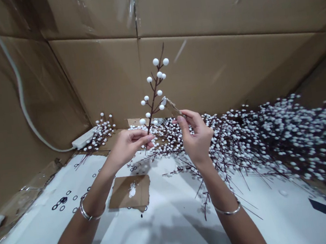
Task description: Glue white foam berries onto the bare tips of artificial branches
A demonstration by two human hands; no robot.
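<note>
My left hand (127,146) grips the lower stem of an artificial white-berry branch (154,93), which stands upright with several round white berries on dark twigs. My right hand (196,135) pinches a narrow strip of cardboard (173,108) between its fingers. The strip's far end, with a white smear on it, sits beside the upper part of the branch, at or very near a berry. Behind and under my right hand lies a large heap of similar berry branches (272,140), spreading to the right.
A cardboard piece with a white blob (129,191) lies on the white table (164,232), among several small black rings (61,203). A white power strip (83,138) with its cable (19,88) sits at the left. Cardboard sheets line the back and sides.
</note>
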